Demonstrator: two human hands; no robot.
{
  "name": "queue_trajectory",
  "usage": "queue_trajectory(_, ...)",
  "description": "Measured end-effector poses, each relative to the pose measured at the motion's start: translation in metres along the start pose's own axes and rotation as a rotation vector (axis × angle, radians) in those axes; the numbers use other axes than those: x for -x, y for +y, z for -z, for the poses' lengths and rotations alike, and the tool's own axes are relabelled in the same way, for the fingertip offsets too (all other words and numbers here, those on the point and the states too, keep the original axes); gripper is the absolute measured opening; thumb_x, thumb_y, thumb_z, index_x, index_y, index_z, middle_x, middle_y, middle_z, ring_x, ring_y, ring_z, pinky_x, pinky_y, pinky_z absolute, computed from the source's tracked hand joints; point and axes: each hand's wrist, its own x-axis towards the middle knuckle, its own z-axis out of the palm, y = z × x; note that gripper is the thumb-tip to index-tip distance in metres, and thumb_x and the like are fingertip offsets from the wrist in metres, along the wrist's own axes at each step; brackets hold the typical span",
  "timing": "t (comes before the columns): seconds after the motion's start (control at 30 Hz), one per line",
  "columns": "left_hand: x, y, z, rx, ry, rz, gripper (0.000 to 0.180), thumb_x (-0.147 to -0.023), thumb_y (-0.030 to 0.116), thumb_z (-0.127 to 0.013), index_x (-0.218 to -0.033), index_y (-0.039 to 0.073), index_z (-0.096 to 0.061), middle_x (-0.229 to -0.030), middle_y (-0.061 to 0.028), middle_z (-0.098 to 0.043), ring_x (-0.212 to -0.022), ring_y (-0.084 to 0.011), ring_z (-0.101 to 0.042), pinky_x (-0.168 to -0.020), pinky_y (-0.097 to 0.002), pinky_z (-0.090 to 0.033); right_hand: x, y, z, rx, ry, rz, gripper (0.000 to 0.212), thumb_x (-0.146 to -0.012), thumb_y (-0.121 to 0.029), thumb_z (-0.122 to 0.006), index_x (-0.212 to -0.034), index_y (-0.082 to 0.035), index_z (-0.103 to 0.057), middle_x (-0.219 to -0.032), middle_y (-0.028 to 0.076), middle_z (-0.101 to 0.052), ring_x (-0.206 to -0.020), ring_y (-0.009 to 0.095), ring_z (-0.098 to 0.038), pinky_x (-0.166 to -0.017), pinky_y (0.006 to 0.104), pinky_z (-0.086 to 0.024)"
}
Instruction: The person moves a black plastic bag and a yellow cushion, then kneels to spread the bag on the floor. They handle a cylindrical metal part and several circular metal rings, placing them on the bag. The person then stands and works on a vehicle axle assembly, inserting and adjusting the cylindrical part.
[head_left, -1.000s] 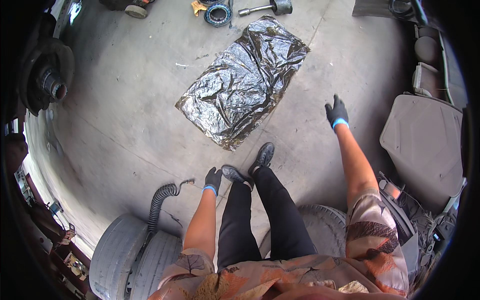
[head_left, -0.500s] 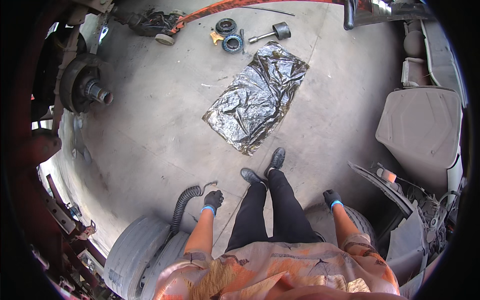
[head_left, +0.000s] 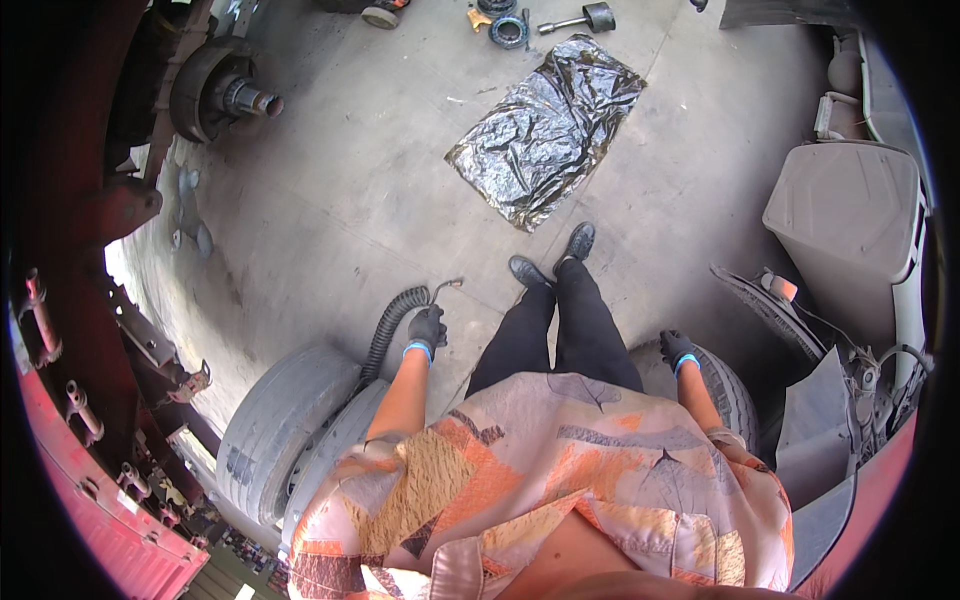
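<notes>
My left hand (head_left: 427,328), in a black glove with a light blue cuff, hangs beside my left leg, fingers loosely bent and slightly apart. It appears to hold nothing. Just beyond it lies a black coiled air hose (head_left: 384,325) with a thin bent end piece (head_left: 447,286); I see no grip on it. At my right side hangs my right hand (head_left: 677,348), gloved the same way. Its fingers are loosely curled and a little apart, with nothing visible in them. A dark tyre (head_left: 722,385) stands close beneath it.
A crumpled shiny black plastic sheet (head_left: 550,130) lies ahead of my feet. Past it are a bearing ring (head_left: 509,31) and a large socket tool (head_left: 578,20). Left: a bare wheel hub (head_left: 235,95), upright tyres (head_left: 280,425). Right: a big grey box (head_left: 845,210), bent vehicle parts (head_left: 815,420).
My view has tilted back, so the floor things sit higher in the picture and more of my shirt shows. My hands still hang at my sides, the right one's fingers slightly looser.
</notes>
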Motion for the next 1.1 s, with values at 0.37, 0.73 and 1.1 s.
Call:
queue_trajectory(0.37, 0.042, -0.033, 0.024, 0.259, -0.005, 0.004, 0.016, -0.089, 0.024, -0.048, -0.097, 0.011, -0.05, -0.064, -0.0028, -0.048, -0.049, -0.0128, -0.045, -0.042, -0.0278, -0.038, 0.027, -0.005, 0.01, -0.206, -0.162, -0.094, 0.022, -0.084, -0.031, -0.06, -0.098, -0.015, -0.06, -0.076, 0.006, -0.06, -0.057, 0.021, -0.053, -0.051, 0.0379, -0.042)
queue_trajectory(0.73, 0.086, -0.047, -0.001, 0.503, -0.05, 0.079, 0.01, -0.088, 0.019, -0.048, -0.093, 0.012, -0.045, -0.061, -0.0022, -0.042, -0.047, -0.0139, -0.041, -0.04, -0.0284, -0.031, 0.016, -0.097, 0.091, -0.226, -0.42, -0.01, 0.009, -0.085, -0.029, -0.051, -0.085, -0.02, -0.049, -0.06, -0.001, -0.04, -0.051, 0.016, -0.041, -0.047, 0.0341, -0.029)
queue_trajectory(1.1, 0.089, -0.083, -0.043, 0.583, -0.035, 0.048, 0.023, -0.089, 0.027, -0.054, -0.107, 0.013, -0.052, -0.076, -0.0048, -0.055, -0.061, -0.018, -0.054, -0.054, -0.0346, -0.048, -0.085, -0.09, 0.175, 0.175, -0.558, 0.408, 0.018, -0.085, -0.031, -0.046, -0.097, -0.02, -0.053, -0.068, 0.002, -0.045, -0.061, 0.02, -0.045, -0.052, 0.0397, -0.032)
